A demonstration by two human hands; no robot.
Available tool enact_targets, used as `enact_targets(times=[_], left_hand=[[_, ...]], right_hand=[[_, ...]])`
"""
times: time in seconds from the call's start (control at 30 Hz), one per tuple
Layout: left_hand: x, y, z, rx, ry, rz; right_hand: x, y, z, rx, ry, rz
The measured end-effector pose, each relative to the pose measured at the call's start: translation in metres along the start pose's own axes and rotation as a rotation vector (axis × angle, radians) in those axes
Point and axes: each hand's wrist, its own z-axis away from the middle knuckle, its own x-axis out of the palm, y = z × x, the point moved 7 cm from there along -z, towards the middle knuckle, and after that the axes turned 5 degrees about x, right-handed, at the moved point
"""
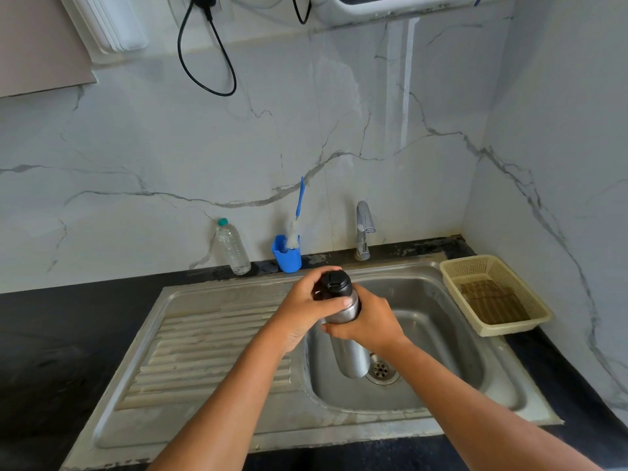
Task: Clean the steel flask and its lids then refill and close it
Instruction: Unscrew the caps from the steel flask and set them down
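Flask (351, 358) middle hidden under hands: left hand (302, 304) gripping black lid (334, 282), right hand (368, 321) gripping body.

The steel flask (350, 355) has a brushed metal body with a soft satin sheen. Its lid (334, 282) is black plastic, faintly glossy. The sink (452, 334) is stainless steel, dulled and water-stained, with a ribbed drainboard (204, 351). The tap (364, 229) is polished chrome. The counter (51, 351) is dark, matt, mottled stone. At its back edge stand a clear plastic bottle (232, 248) and a blue plastic cup (287, 256). At its right back corner sits a beige perforated plastic basket (509, 277). The wall (204, 147) is glossy veined marble.
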Motion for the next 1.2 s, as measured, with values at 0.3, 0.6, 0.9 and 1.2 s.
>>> enact_targets(times=[0.3, 0.6, 0.9, 1.2], left_hand=[[-0.003, -0.002, 0.0, 0.029, 0.2, -0.054], [0.0, -0.008, 0.002, -0.016, -0.044, 0.089], [-0.012, -0.003, -0.001, 0.053, 0.287, 0.163], [-0.043, -0.019, 0.014, -0.139, 0.47, 0.709]], right_hand=[[0.006, 0.0, -0.001, 0.0, -0.008, 0.028], [0.005, 0.004, 0.001, 0.011, -0.021, -0.018], [0.004, 0.001, 0.001, 0.017, -0.002, 0.025], [0.007, -0.001, 0.002, 0.017, -0.007, 0.033]])
